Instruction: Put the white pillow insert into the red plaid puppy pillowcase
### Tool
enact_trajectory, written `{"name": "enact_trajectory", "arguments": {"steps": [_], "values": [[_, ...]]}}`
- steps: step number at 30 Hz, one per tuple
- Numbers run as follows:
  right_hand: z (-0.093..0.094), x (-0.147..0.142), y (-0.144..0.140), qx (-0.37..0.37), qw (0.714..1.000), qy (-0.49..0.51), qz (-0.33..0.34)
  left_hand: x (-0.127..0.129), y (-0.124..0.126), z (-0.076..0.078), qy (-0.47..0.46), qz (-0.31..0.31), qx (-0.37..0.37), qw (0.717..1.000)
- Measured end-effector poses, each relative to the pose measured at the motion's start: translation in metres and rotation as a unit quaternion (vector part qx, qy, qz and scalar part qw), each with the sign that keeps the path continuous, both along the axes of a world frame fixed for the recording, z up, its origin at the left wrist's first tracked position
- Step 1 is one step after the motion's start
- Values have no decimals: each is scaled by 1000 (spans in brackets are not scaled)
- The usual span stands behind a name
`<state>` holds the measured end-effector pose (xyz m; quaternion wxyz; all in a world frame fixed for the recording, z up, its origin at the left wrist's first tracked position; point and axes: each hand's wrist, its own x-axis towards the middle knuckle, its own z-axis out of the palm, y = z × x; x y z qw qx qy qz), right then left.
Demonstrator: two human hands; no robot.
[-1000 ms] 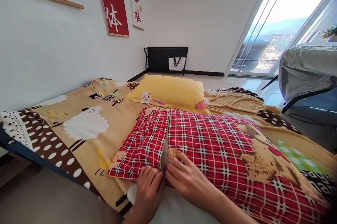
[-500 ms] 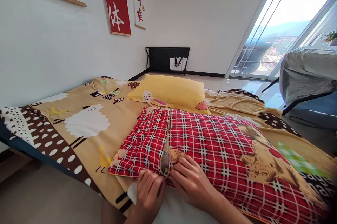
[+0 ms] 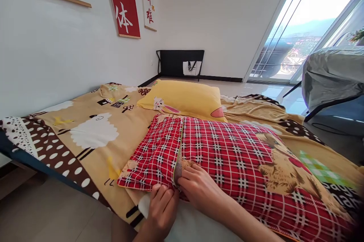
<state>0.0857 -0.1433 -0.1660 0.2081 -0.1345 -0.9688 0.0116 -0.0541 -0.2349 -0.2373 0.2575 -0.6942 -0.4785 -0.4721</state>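
Observation:
A red plaid pillowcase (image 3: 233, 158) with a printed brown dog lies across the bed in front of me, its right part filled out. Its zipper (image 3: 179, 151) runs from the far edge to the near edge and gapes close to my hands, showing something grey inside. My left hand (image 3: 162, 206) is closed on the near edge of the pillowcase, left of the zipper's end. Just to its right, my right hand (image 3: 199, 187) is closed with its fingertips at the gap. Whether it pinches the zipper pull or the cloth is hidden.
Behind lies a yellow pillow (image 3: 184, 96) with a rabbit print. A tan blanket (image 3: 113, 158) with sheep covers the bed. A chair with a grey cover (image 3: 332, 79) stands at right. By the far wall are a black folded frame (image 3: 173, 62) and a white bag (image 3: 191, 68).
My right hand has shifted slightly up and left along the zipper, its fingers now over the lower part of the gap. My left hand stays at the edge.

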Motion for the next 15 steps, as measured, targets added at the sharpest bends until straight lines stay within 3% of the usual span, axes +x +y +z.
{"name": "enact_trajectory", "arguments": {"steps": [6, 15], "values": [[18, -9, 5, -74, 992, -98, -4, -1, -4, 0, 18, 6, -4, 1000], [16, -13, 6, -205, 971, -81, -94, 2, 1, 4, -82, -5, 18, 996]]}}
